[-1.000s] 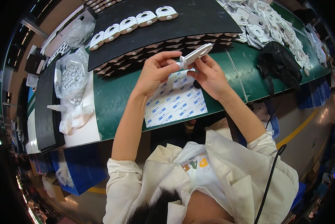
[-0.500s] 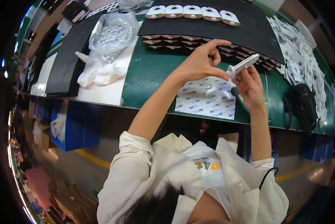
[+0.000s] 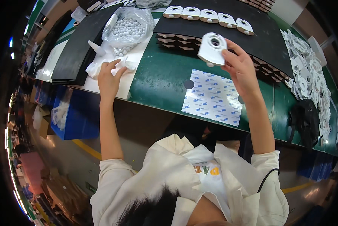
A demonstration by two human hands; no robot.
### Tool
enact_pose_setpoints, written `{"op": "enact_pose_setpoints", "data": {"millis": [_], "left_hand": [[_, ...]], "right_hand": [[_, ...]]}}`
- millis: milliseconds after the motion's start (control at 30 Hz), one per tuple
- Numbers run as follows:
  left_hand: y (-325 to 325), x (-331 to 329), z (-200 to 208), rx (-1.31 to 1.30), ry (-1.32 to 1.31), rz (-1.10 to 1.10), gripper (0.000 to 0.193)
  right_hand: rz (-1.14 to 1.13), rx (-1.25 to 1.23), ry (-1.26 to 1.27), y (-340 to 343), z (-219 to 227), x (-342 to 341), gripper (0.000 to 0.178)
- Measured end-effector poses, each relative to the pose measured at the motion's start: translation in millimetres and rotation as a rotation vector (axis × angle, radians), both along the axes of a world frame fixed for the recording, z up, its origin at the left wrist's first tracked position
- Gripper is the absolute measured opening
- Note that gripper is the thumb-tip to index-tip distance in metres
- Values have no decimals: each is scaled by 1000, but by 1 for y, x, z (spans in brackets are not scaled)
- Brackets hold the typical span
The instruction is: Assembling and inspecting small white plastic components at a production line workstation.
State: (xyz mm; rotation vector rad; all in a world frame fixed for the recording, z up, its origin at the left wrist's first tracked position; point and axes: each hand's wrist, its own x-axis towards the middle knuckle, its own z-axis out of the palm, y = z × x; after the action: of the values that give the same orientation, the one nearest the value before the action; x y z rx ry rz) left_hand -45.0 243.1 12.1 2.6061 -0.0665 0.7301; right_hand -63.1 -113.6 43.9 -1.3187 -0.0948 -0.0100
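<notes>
My right hand point(image 3: 239, 67) grips a white plastic housing point(image 3: 213, 50) by its right edge, above the front of the black board stack. The housing's flat face shows a round hole with a dark centre, and a small white knob sticks out at its lower end. At the left my left hand point(image 3: 109, 79) is at the crumpled white cloth point(image 3: 94, 69), thumb and fingers apart; whether it touches the cloth I cannot tell. A white nozzle-tipped bottle point(image 3: 96, 48) lies beside the cloth. Behind it rests a clear bag of small white balls point(image 3: 126, 30).
Several similar housings point(image 3: 209, 16) stand in a row on the stacked black boards point(image 3: 199, 28). A printed sheet point(image 3: 212, 98) lies on the green table point(image 3: 154, 81). At the right are a heap of white parts point(image 3: 302, 71) and a black bag point(image 3: 305, 122). Below left stands a blue bin point(image 3: 80, 122).
My left hand has left the housing and moved left to the white cloth. My right hand has shifted left and up, turning the housing's flat face into view.
</notes>
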Motion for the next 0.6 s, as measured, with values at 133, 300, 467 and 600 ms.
{"op": "enact_pose_setpoints", "data": {"millis": [133,300,467,600], "left_hand": [[14,18,-18,-199,-79,-68,18],[-44,-2,20,-684,-80,-156,16],[-114,-24,28,-853,-170,-225,13],[-150,-37,34,-570,-233,-173,12]], "right_hand": [[89,70,59,17,0,5,41],[81,90,156,24,-6,6,43],[69,70,222,29,-13,6,43],[69,54,232,27,-18,8,43]]}}
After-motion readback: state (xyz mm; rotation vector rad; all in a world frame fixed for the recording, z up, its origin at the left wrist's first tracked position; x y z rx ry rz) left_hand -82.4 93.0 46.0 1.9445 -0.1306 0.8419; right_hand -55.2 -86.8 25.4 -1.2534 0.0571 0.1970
